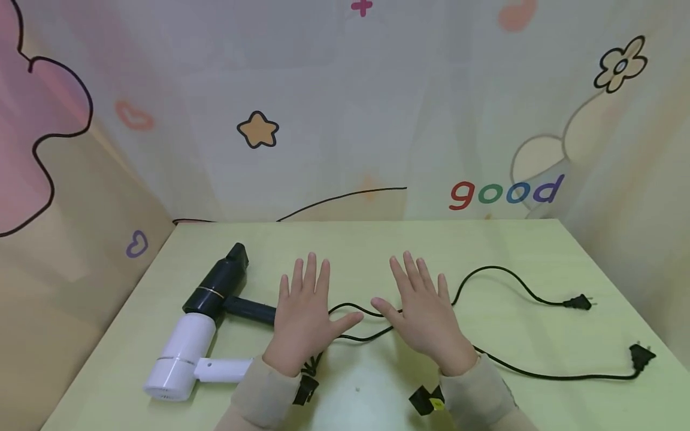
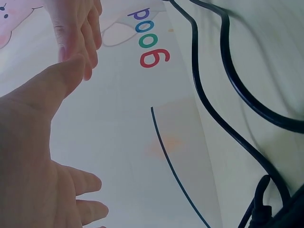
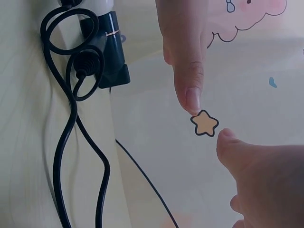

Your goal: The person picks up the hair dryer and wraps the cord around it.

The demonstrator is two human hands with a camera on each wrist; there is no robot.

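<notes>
Both hands hover over the pale table with fingers straight and spread, holding nothing. My left hand [image 1: 302,323] is nearest two hair dryers, one black and one white. The black hair dryer [image 1: 212,287] lies farther back, its nozzle pointing away and its handle reaching toward this hand. In front of it lies the white hair dryer [image 1: 180,353], its handle partly hidden by the left sleeve. My right hand [image 1: 428,320] is above the black cords and overlaps them in the head view. In the right wrist view, both thumbs point toward each other with a gap between them.
Two black cords run rightward across the table [image 1: 377,239]. One ends in a plug [image 1: 578,301] at the back right, the other in a plug [image 1: 641,357] near the right edge. Small black blocks show beside each wrist. A printed cloth [image 1: 345,131] hangs behind.
</notes>
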